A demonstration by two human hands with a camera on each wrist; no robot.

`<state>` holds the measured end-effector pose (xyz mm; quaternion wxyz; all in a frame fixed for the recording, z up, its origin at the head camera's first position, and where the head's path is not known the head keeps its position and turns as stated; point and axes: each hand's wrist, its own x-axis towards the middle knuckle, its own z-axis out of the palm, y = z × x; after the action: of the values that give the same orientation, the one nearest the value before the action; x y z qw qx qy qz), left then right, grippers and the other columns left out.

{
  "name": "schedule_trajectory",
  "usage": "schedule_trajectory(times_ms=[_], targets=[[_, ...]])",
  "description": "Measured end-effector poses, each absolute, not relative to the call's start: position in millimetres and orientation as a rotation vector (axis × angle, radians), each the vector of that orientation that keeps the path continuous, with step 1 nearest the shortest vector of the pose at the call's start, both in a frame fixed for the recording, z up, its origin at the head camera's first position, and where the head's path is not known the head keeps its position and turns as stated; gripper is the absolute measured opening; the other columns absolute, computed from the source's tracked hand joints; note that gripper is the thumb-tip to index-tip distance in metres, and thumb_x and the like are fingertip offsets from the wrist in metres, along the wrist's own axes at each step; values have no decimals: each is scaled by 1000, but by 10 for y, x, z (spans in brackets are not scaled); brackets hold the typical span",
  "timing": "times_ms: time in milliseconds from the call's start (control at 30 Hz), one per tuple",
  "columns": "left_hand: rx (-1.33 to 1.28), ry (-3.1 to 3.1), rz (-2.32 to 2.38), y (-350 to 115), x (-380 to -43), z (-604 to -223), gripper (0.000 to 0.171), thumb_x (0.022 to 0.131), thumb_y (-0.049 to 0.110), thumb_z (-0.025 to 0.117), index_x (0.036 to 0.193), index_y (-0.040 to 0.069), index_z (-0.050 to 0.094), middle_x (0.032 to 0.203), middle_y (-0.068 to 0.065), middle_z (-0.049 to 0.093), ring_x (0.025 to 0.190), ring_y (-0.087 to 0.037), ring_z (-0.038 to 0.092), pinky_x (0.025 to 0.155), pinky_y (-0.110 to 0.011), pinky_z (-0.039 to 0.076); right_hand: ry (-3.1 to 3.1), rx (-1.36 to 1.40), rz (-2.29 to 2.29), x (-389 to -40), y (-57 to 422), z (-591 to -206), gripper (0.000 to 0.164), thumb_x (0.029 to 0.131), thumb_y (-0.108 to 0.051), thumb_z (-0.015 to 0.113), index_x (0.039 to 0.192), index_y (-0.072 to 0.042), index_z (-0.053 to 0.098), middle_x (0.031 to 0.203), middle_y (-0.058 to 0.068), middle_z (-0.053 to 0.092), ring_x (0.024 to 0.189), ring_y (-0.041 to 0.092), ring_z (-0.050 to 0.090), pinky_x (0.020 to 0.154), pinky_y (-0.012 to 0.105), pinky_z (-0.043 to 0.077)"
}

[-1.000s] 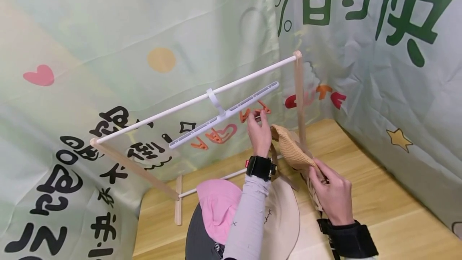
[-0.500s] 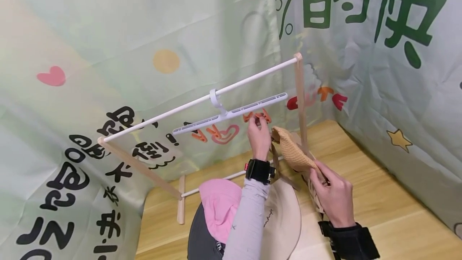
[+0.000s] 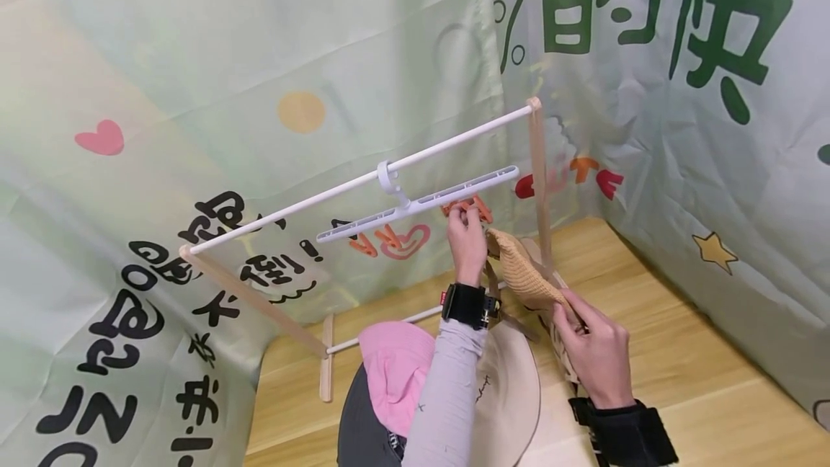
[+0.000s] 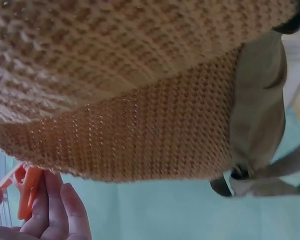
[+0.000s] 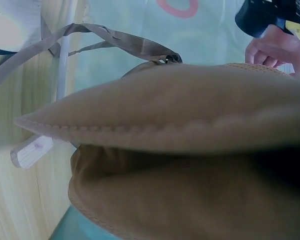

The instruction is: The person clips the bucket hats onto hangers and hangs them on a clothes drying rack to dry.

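Left wrist's close-up: here's the coarse weave of the knitted tan hat, a brown ribbon knotted at its edge, and one orange clip between fingertips; from the head, fingers mask most of that.
Right wrist's angle: a smooth, stitched edge with a dark gap beneath it (the head view misses that fold).
Tabletop: pale wood grain, carrying a pink hat over a dark hat, a cream hat beside them.
Room: printed cloth behind and to the right; the lilac hanger hangs on the rack's white rail.
Left hand: nearly closed, pinching the clip below the hanger, near the tan hat's upper end.
Right hand: thumb and fingers gripping the tan hat's lower edge, holding it above the tabletop.
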<state>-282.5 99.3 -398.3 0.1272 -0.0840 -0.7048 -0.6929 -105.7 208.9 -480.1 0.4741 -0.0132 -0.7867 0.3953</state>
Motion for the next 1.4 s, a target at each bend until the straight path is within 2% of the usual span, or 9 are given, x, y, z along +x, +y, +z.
schedule_trajectory(times_ms=[100,300,533,667,767,867,1000,1233,1400], targets=[[-268,-2020,-2050,1016,-2833,-3972,16,108,21,52,109,6,57,79,1,61,63,-7,46,63,-23,35,-1924,-33,973,-1055,2082,-4815,35,78,11,80,112,3,79,97,25,77,62,2,60,54,12,42],[-230,-1955,-2104,1033,-2834,-3954,27,104,27,65,114,2,61,83,-1,66,72,-5,59,67,-20,44,-1924,-29,971,-1053,2070,-4824,34,78,11,80,112,3,79,96,24,77,60,1,56,52,14,40],[-229,-1946,-2087,1011,-2847,-3950,24,105,24,65,88,9,60,67,3,56,60,-10,52,57,-20,38,-1936,-22,962,-1038,2054,-4811,34,79,12,79,112,4,78,98,26,77,57,1,56,50,14,40],[-221,-1950,-2058,1009,-2837,-3927,32,105,25,66,78,8,62,68,-14,67,57,-8,54,54,-19,37,-1937,-11,955,-1039,2046,-4807,35,78,12,79,112,6,78,99,27,77,57,5,59,50,15,41],[-258,-1932,-2050,1019,-2835,-3911,34,104,23,66,82,-2,70,71,-22,70,53,-5,52,51,-18,34,-1932,-5,948,-1044,2046,-4804,36,77,12,79,112,6,78,97,26,77,57,6,58,50,15,42],[-314,-1903,-2058,1036,-2830,-3904,35,105,20,64,90,-10,74,63,-15,65,49,-3,48,48,-18,29,-1919,-2,953,-1052,2048,-4797,36,77,12,79,113,5,78,97,25,77,57,4,55,51,14,41],[-372,-1846,-2052,1058,-2823,-3904,31,105,14,63,94,-12,76,58,-10,61,47,-4,47,45,-19,26,-1905,0,945,-1071,2042,-4789,36,77,11,80,112,4,79,97,24,78,57,6,57,51,14,42],[-391,-1748,-2087,1073,-2828,-3888,23,103,5,64,100,-15,75,61,-11,68,60,-7,66,50,-15,42,-1893,-6,899,-1078,2031,-4777,36,76,11,79,112,5,79,95,24,78,55,19,63,51,19,45],[-388,-1742,-2078,1071,-2846,-3891,22,102,4,65,102,-15,76,70,-28,70,62,-2,66,51,-14,44,-1882,-14,883,-1077,2034,-4779,36,76,10,79,111,5,79,96,24,78,58,27,68,52,23,47]])
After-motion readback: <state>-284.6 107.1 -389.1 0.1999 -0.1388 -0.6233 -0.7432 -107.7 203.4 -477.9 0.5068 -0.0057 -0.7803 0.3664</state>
